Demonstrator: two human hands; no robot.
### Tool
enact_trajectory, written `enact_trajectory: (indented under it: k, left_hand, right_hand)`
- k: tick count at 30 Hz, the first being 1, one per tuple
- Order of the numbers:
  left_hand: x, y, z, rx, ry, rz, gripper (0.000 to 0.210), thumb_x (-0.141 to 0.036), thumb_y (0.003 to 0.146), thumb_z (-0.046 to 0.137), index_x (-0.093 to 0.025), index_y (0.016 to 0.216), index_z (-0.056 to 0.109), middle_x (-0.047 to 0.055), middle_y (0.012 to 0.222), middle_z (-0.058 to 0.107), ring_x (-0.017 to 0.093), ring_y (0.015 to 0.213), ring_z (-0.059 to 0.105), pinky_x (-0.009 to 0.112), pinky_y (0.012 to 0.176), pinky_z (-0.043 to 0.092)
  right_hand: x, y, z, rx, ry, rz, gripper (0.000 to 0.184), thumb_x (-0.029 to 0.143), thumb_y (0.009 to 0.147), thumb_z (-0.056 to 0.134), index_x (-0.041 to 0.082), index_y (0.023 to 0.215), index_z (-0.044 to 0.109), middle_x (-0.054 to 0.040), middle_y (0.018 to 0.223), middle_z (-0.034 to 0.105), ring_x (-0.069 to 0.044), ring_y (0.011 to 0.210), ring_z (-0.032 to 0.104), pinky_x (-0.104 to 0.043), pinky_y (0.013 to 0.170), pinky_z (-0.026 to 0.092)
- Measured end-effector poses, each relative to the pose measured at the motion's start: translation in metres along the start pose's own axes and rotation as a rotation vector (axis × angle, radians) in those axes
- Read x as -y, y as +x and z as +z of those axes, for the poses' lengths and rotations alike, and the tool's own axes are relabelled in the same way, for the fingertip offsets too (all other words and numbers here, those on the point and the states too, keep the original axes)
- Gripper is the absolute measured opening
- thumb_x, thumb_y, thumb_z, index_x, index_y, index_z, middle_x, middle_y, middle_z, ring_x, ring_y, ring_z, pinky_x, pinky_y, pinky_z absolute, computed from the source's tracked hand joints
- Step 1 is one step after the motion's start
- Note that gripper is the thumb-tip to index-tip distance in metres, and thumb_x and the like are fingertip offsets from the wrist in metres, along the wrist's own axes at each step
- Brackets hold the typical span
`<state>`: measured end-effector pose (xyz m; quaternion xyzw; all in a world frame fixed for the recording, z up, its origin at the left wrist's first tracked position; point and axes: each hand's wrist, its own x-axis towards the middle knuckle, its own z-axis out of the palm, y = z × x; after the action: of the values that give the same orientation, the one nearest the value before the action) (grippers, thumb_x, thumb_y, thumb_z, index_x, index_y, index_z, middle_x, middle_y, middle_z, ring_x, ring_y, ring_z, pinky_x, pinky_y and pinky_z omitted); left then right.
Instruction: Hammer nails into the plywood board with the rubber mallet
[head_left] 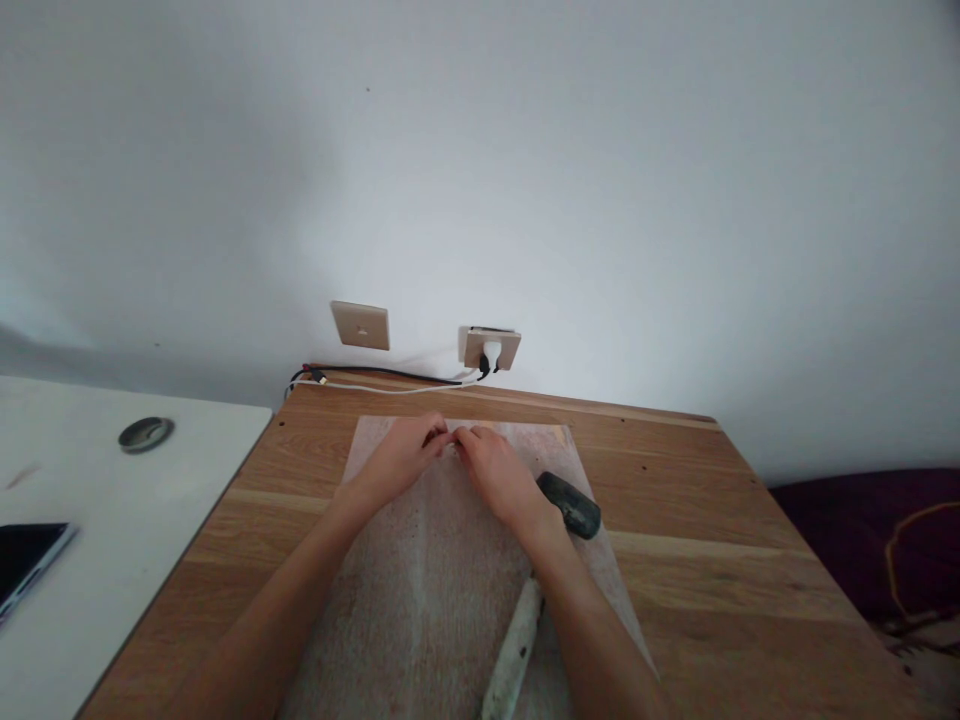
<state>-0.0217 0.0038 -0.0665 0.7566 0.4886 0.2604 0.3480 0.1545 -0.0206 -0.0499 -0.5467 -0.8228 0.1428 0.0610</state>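
Note:
Both my hands meet over the far part of a worn, pinkish-grey board [420, 570] lying on a wooden table. My left hand [409, 450] has its thumb and fingers pinched together, pointing right. Facing it, my right hand [487, 458] is pinched as well, its fingertips almost touching those of the left. Whatever sits between the fingertips is too small to make out. A mallet lies on the board, partly hidden under my right forearm: its dark head [570, 505] shows to the right of the wrist, its pale, scuffed handle [514, 655] to the left of the forearm.
Against the wall, black and white cables [397, 388] run along the wooden table's [697, 540] back edge to a socket [491, 350] with plugs. A blank-looking wall plate [361, 326] is left of it. On a white table [97, 500] stand a round dish [145, 434] and a dark-screened device [30, 560].

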Motion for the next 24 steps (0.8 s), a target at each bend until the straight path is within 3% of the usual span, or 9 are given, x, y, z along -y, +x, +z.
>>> enact_trajectory:
  k: [4,6,8,11,15,21,24]
  left_hand:
    - [0.004,0.007,-0.001,-0.175,-0.843,-0.19,0.026,-0.037,0.095,0.063,-0.018,0.079,0.055,-0.005,0.066,0.051,0.008,0.051,0.042,0.021,0.053,0.035]
    - [0.006,0.009,-0.003,-0.2,-1.214,-0.307,0.021,-0.028,0.096,0.061,-0.017,0.08,0.052,-0.005,0.07,0.049,0.004,0.048,0.033,0.018,0.049,0.03]
    - [0.004,0.009,-0.006,-0.176,-1.441,-0.377,0.018,-0.017,0.098,0.053,-0.016,0.08,0.051,-0.004,0.073,0.046,0.003,0.047,0.03,0.016,0.048,0.03]
    - [-0.004,0.007,-0.006,-0.141,-1.559,-0.384,0.025,-0.013,0.101,0.04,-0.016,0.078,0.049,-0.004,0.071,0.04,0.003,0.045,0.025,0.015,0.045,0.03]
    - [-0.019,0.003,-0.001,-0.08,-1.716,-0.386,0.032,-0.016,0.103,0.031,-0.018,0.073,0.042,-0.006,0.069,0.033,0.003,0.039,0.014,0.016,0.036,0.02]
    - [-0.035,-0.002,0.011,-0.005,-1.969,-0.371,0.025,-0.016,0.097,0.045,-0.017,0.072,0.044,-0.006,0.068,0.045,-0.001,0.033,0.018,0.013,0.033,0.02]
    - [-0.042,-0.003,0.018,0.007,-2.015,-0.456,0.026,-0.017,0.098,0.044,-0.014,0.073,0.052,-0.005,0.063,0.048,0.001,0.032,0.026,0.013,0.031,0.02]
  right_hand:
    - [-0.009,-0.001,-0.007,-0.04,0.126,-0.016,0.022,0.014,0.105,0.049,0.015,0.107,0.071,-0.0103,0.104,0.075,-0.022,0.099,0.069,-0.03,0.089,0.048]
    - [-0.013,-0.003,-0.012,-0.068,0.206,-0.031,0.019,0.014,0.103,0.053,0.016,0.105,0.071,-0.0086,0.101,0.076,-0.021,0.096,0.07,-0.03,0.088,0.049]
    - [-0.014,-0.006,-0.018,-0.132,0.292,-0.047,0.016,0.015,0.102,0.056,0.017,0.106,0.071,-0.0072,0.102,0.077,-0.019,0.093,0.07,-0.029,0.087,0.05]
    - [-0.01,-0.012,-0.027,-0.243,0.405,-0.086,0.014,0.016,0.101,0.059,0.019,0.107,0.072,-0.0048,0.102,0.078,-0.017,0.089,0.071,-0.028,0.085,0.052]
    - [0.003,-0.022,-0.041,-0.343,0.52,-0.153,0.013,0.018,0.1,0.063,0.023,0.105,0.073,-0.0022,0.101,0.079,-0.016,0.087,0.073,-0.026,0.084,0.054]
    - [0.024,-0.04,-0.062,-0.423,0.64,-0.312,0.016,0.02,0.1,0.066,0.025,0.11,0.076,-0.0023,0.104,0.081,-0.016,0.092,0.075,-0.027,0.087,0.057]
    - [0.029,-0.044,-0.066,-0.414,0.636,-0.332,0.017,0.016,0.099,0.065,0.024,0.111,0.075,-0.0021,0.101,0.081,-0.016,0.095,0.075,-0.026,0.09,0.057]
